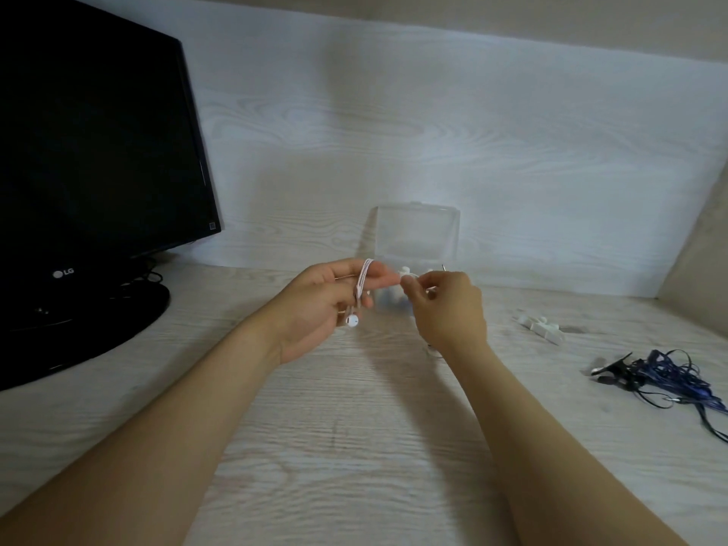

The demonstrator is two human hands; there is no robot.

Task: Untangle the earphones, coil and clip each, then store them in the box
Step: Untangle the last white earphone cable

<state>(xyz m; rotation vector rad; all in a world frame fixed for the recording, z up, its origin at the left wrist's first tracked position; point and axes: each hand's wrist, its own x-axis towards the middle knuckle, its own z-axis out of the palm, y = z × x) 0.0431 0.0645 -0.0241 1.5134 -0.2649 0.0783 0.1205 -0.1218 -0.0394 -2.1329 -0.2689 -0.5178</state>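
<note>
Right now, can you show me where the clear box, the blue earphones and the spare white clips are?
clear box (417,234): head view, on its raised lid.
blue earphones (669,376): head view, on the tangled cable pile.
white clips (541,327): head view, on the middle clip.

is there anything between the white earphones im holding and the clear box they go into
Nothing visible blocks the way. The coiled white earphones sit in the left hand, and the clear plastic box stands open just behind both hands. Only the right hand, pinching a small white clip, is near it.
</note>
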